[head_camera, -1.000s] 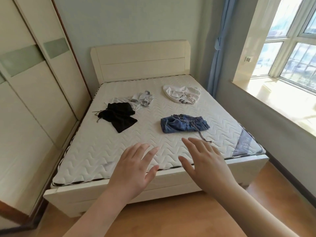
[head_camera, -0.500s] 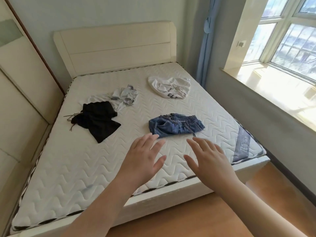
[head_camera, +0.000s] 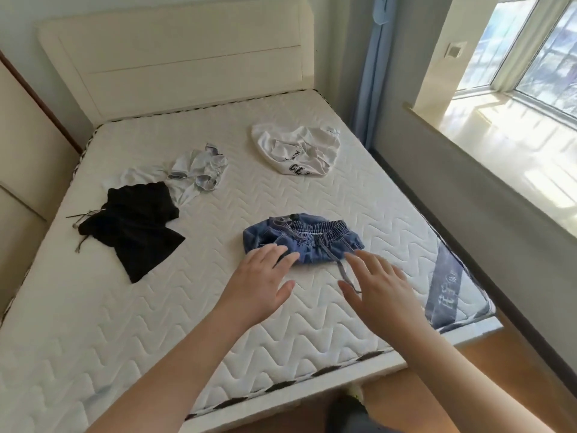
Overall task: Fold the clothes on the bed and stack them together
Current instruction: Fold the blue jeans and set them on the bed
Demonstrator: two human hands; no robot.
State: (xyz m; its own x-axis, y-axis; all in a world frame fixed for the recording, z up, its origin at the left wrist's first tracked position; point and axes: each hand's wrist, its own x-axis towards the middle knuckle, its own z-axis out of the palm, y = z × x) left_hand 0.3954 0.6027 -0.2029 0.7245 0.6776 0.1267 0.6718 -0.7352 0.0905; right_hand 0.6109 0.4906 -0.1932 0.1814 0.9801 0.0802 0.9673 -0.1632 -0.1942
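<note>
Fingers of my left hand (head_camera: pixel 260 285) and right hand (head_camera: pixel 379 292) were spread, holding nothing; the drawstring (head_camera: pixel 338 270) risked snagging as I gathered the denim shorts (head_camera: pixel 315 242).

Both hands (head_camera: pixel 259 285) spread at denim shorts (head_camera: pixel 303 240).

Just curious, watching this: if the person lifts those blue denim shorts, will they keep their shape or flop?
The denim shorts lie crumpled, so they would probably sag and unfold when lifted. The loose drawstring trailing on the mattress would likely dangle. The elastic waistband suggests a light garment.
</note>
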